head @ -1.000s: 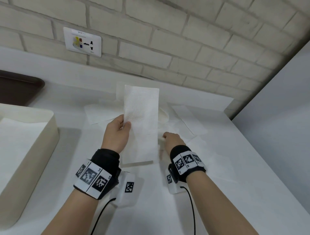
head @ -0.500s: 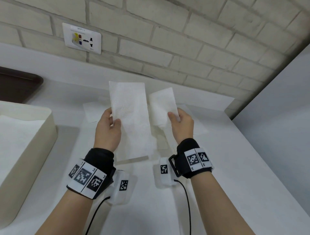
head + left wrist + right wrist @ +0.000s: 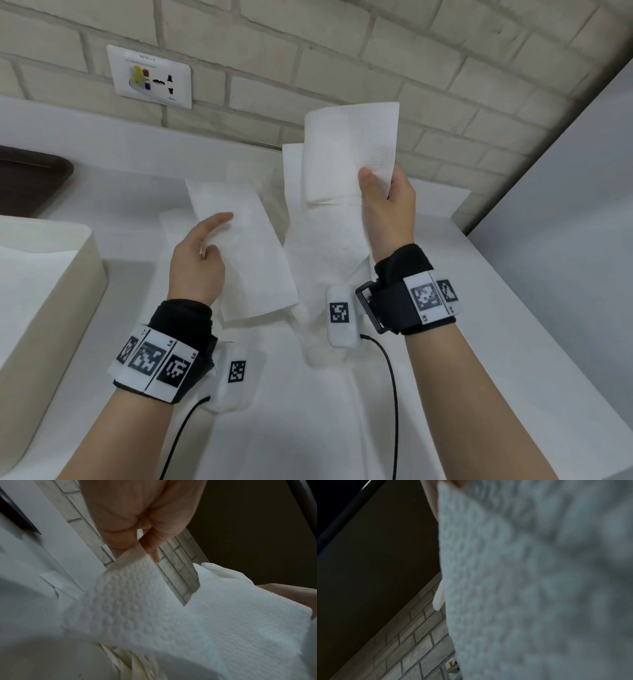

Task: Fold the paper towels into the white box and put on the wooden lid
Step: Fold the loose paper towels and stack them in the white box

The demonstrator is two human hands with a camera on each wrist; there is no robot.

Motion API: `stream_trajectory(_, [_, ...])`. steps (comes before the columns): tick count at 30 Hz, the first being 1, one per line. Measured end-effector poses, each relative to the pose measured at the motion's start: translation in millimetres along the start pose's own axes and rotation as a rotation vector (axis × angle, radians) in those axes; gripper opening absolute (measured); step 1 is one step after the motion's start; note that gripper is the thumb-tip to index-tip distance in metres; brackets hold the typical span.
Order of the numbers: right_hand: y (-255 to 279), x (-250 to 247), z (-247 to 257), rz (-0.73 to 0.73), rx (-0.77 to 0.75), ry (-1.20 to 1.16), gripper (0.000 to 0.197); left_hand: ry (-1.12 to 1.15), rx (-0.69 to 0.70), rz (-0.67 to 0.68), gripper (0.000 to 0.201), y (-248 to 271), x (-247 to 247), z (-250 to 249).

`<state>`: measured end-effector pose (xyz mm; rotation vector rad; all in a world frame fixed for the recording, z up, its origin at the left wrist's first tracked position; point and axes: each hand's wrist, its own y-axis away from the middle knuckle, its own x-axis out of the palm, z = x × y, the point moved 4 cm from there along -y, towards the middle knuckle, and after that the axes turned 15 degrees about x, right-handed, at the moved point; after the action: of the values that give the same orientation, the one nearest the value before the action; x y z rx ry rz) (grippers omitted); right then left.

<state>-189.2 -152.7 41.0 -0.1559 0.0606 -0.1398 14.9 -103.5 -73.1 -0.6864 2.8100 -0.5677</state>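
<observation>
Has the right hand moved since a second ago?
Yes. The right hand rose from the counter toward the brick wall, lifting a paper towel.

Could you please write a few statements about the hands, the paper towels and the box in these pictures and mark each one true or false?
1. The right hand holds a white embossed paper towel raised above the white counter. True.
2. The left hand is empty. False: it holds a folded white paper towel.
3. The cream-white rectangular box stands at the left. True.
4. A wooden lid covers the box. False: the box is open, with white paper showing inside.
5. A wall socket plate sits on the brick wall. True.
</observation>
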Motion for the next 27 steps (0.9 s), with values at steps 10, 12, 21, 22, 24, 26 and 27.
stream_trajectory(10, [-2.8,-3.3,8.1,0.115,0.123,-0.190,0.011,0.071,-0.080,-0.039,0.039,-1.8,-5.1,3.3])
stream_trajectory(12, [-4.2,-1.9,9.5,0.174,0.181,-0.283,0.011,0.119,-0.059,-0.025,0.027,-1.6,-4.2,-2.3])
stream_trajectory(21, [-8.2,9.5,6.8,0.280,0.265,-0.243,0.020,0.178,0.155,0.140,0.032,-9.1,8.2,-47.8])
stream_trajectory(22, [-8.4,10.6,4.0,0.274,0.270,-0.209,0.020,0.204,0.170,0.154,0.031,-10.4,10.2,-53.0])
stream_trajectory(24, [-9.0,12.6,-1.0,0.260,0.278,-0.169,0.015,0.270,0.163,0.186,0.025,-13.1,15.8,-57.3])
stream_trajectory(26, [-9.6,14.5,-4.7,0.252,0.282,-0.150,0.010,0.290,0.145,0.217,0.025,-15.5,21.6,-57.8])
stream_trajectory(27, [-9.6,15.5,-6.2,0.250,0.279,-0.138,0.009,0.303,0.128,0.218,0.027,-16.3,24.1,-56.5])
